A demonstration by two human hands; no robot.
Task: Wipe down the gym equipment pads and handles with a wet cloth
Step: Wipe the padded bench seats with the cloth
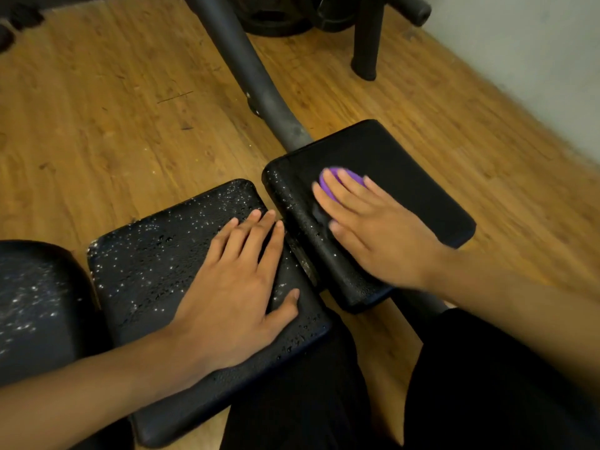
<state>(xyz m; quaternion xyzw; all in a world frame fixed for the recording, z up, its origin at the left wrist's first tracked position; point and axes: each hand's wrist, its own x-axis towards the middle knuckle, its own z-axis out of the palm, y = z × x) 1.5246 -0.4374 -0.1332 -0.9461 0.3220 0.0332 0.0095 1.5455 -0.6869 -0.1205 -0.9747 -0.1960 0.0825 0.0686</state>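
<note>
While left hand (233,284) rests flat on droplet-covered pad (146,264), right hand (373,228), outstretched, presses purple cloth (337,176) onto neighbouring pad (422,190).

Near pad (156,264): black vinyl-like cover, fine grain, beaded with water drops that glint. Far pad (406,177): same black cover, matt and dry-looking at its far end, drops along its left edge. Cloth (337,178): purple, soft. Frame tube (246,69): dull grey-black metal, scuffed. Floor (97,108): wood-grain planks, low sheen.

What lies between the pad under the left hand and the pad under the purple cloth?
Head view: a narrow gap showing a strip of metal frame, between left pad and right pad.
</note>
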